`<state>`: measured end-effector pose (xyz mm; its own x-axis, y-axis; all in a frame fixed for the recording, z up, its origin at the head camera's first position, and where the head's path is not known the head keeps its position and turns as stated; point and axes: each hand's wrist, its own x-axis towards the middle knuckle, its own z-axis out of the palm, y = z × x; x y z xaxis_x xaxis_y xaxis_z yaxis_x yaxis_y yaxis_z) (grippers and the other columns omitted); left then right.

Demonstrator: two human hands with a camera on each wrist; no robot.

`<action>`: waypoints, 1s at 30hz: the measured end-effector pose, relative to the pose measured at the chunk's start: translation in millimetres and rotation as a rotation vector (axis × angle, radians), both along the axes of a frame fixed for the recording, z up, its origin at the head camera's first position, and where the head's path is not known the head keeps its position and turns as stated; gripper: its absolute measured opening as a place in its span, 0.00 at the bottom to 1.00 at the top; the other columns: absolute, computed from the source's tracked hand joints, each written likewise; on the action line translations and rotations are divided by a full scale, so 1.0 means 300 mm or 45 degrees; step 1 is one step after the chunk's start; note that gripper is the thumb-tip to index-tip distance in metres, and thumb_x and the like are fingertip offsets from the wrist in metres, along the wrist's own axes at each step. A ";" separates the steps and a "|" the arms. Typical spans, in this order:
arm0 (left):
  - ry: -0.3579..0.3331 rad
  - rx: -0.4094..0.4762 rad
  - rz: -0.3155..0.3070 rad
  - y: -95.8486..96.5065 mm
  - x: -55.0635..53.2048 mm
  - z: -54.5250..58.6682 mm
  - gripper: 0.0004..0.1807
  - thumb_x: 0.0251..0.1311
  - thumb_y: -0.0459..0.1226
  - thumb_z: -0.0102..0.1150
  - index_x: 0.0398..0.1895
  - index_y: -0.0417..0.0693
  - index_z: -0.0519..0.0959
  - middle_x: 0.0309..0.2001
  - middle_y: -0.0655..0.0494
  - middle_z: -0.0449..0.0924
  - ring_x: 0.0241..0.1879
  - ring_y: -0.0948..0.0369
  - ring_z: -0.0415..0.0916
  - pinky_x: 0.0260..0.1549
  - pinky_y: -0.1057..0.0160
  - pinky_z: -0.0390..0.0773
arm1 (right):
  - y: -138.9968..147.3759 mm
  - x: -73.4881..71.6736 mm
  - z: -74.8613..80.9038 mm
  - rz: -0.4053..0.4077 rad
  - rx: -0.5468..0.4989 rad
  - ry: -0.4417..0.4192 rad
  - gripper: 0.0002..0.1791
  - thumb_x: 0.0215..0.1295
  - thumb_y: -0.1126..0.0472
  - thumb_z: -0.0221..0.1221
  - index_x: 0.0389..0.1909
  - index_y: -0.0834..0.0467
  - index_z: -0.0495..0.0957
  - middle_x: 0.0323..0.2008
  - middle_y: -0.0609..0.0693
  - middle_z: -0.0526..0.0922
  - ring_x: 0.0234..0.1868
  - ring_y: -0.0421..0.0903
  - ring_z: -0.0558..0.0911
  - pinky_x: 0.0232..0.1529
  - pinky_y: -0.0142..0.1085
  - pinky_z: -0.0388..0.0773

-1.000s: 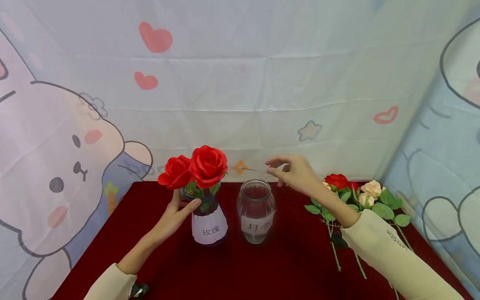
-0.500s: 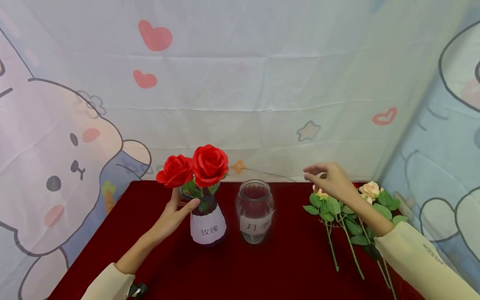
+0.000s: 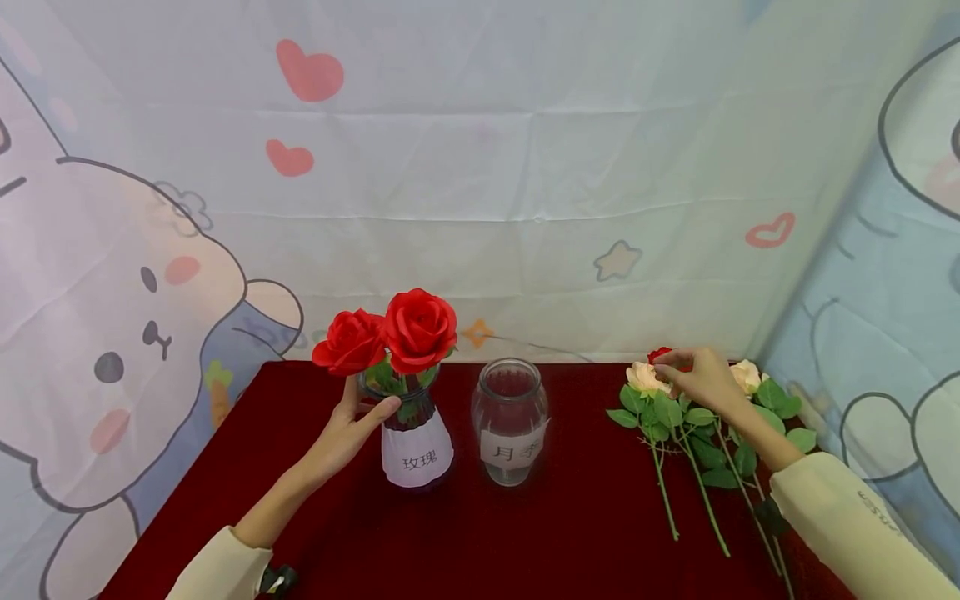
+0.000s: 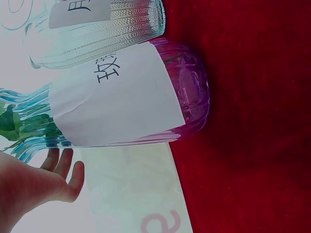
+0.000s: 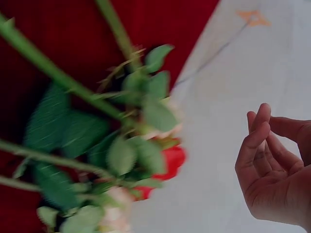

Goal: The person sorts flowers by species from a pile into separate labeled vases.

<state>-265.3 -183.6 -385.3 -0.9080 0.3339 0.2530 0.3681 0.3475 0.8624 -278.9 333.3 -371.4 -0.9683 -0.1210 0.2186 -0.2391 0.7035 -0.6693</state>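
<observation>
My left hand (image 3: 343, 435) grips the neck of a ribbed glass vase (image 4: 192, 92), which has a purple base and a white paper label (image 3: 417, 458). Two red roses (image 3: 421, 332) stand in it, their leaves inside the neck. On the right, my right hand (image 3: 708, 383) hovers over several long-stemmed flowers lying on the cloth. Below its fingers are a peach rose (image 3: 643, 377) and a partly hidden red rose (image 5: 172, 161). In the right wrist view its fingers are loosely bent, the thumb near the fingertips, with nothing between them.
A clear glass jar (image 3: 512, 417) with a paper label stands just right of the vase. Dark red cloth (image 3: 555, 533) covers the table. A printed fabric backdrop (image 3: 570, 167) hangs behind. A small dark object (image 3: 278, 579) lies by the left sleeve.
My right hand has moved right and down, from above the jar to just over the lying flowers. The left hand has stayed on the vase.
</observation>
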 end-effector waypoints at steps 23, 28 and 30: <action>-0.004 0.005 0.016 -0.008 -0.005 0.004 0.46 0.76 0.44 0.52 0.82 0.70 0.32 0.80 0.44 0.50 0.68 0.40 0.66 0.62 0.36 0.73 | 0.161 -0.073 -0.217 -0.044 0.189 -0.324 0.19 0.73 0.66 0.53 0.51 0.81 0.77 0.21 0.57 0.84 0.19 0.43 0.84 0.22 0.36 0.82; -0.028 -0.002 0.020 -0.008 0.006 0.009 0.46 0.75 0.44 0.52 0.83 0.68 0.32 0.79 0.42 0.52 0.66 0.39 0.67 0.60 0.38 0.75 | 0.151 -0.070 -0.243 -0.090 0.267 -0.353 0.17 0.72 0.66 0.54 0.46 0.80 0.80 0.18 0.52 0.83 0.18 0.42 0.83 0.21 0.36 0.81; -0.036 -0.009 0.026 -0.007 0.008 0.015 0.46 0.75 0.45 0.53 0.83 0.67 0.33 0.79 0.42 0.53 0.66 0.39 0.67 0.60 0.38 0.76 | 0.149 -0.066 -0.253 -0.086 0.268 -0.367 0.16 0.71 0.67 0.54 0.41 0.79 0.81 0.16 0.51 0.82 0.18 0.41 0.82 0.20 0.35 0.80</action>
<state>-263.0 -185.7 -381.0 -0.9213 0.3172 0.2248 0.3364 0.3607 0.8699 -298.6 377.8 -447.3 -0.9938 -0.0679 -0.0875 -0.0098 0.8408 -0.5413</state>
